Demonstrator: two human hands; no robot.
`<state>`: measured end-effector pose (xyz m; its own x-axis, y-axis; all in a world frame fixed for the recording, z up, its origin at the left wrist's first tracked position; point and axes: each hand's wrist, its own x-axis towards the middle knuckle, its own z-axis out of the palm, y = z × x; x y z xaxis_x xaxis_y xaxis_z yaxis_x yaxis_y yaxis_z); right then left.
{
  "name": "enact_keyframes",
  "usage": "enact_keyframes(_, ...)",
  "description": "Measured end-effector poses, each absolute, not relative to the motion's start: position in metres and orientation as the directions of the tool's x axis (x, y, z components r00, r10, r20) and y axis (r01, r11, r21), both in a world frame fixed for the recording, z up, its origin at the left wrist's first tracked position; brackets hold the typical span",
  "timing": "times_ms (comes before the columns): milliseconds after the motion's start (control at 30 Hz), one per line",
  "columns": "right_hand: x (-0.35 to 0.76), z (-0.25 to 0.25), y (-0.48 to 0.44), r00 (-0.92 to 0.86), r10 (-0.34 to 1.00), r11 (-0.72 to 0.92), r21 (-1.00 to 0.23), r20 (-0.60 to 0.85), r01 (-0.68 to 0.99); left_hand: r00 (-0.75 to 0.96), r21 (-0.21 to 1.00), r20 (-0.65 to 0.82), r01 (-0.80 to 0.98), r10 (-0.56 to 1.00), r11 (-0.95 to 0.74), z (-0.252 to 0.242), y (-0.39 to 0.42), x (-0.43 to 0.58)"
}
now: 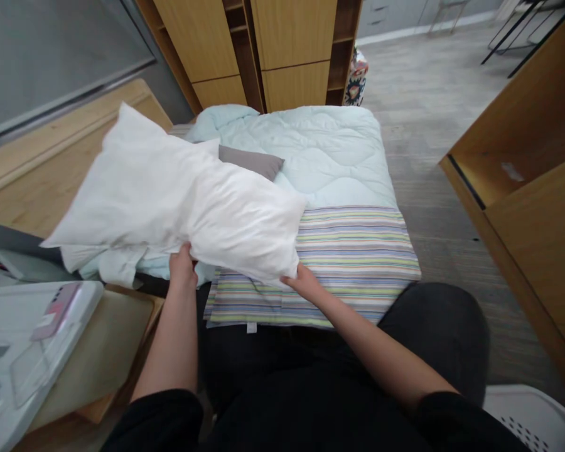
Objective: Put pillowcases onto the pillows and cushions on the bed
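Observation:
A white pillow [249, 220] lies across the near left part of the bed, its near edge in both my hands. My left hand [182, 267] is closed on the pillow's near left corner, where it meets a second, larger white pillow [136, 182]. At the near right corner, my right hand [305, 284] pinches the same pillow between thumb and fingers. Behind the white pillows a grey pillow [254, 162] shows in part. Under the right corner is a folded striped cloth [358, 251] with a small white tag at its near edge.
A pale blue quilt [320, 147] covers the far part of the bed. To the left stand a wooden headboard [32, 179] and a white tray table [70, 339] carrying a pink phone [56, 311]. Wooden cabinets [296, 37] line the far side; a white basket [532, 414] sits at lower right.

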<state>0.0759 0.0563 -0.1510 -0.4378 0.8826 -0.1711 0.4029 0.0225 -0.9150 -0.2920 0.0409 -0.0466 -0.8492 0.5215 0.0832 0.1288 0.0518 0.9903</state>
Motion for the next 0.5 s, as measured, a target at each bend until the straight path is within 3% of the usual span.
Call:
enact_keyframes(100, 0.079, -0.165, 0.050, -0.469, 0.866, 0.135, -0.820, -0.175, 0.556, -0.887, 0.984, -0.071, 0.012, 0.456, 0.176, -0.090, 0.008, -0.276)
enact_keyframes(233, 0.074, -0.180, 0.025, -0.599, 0.789, 0.300, -0.766, -0.135, 0.569, -0.861, 0.963, -0.025, 0.115, 0.507, 0.242, -0.135, -0.028, -0.220)
enact_keyframes(300, 0.071, -0.180, 0.015, -0.659, 0.742, 0.368, -0.746, -0.124, 0.555, -0.761, 0.961, -0.247, -0.113, 0.600, 0.251, -0.148, -0.035, -0.187)
enact_keyframes(367, 0.071, -0.176, 0.009, -0.723, 0.679, 0.448, -0.711, -0.124, 0.542, -0.562, 0.875, -0.461, -0.416, 0.687, 0.248, -0.156, -0.036, -0.159)
enact_keyframes(433, 0.074, -0.171, 0.007, -0.769, 0.623, 0.515, -0.664, -0.145, 0.542, -0.398, 0.798, -0.503, -0.554, 0.767, 0.235, -0.159, -0.030, -0.139)
enact_keyframes(500, 0.079, -0.165, 0.008, -0.784, 0.596, 0.563, -0.605, -0.174, 0.563, -0.396, 0.811, -0.498, -0.527, 0.771, 0.253, -0.156, -0.019, -0.132)
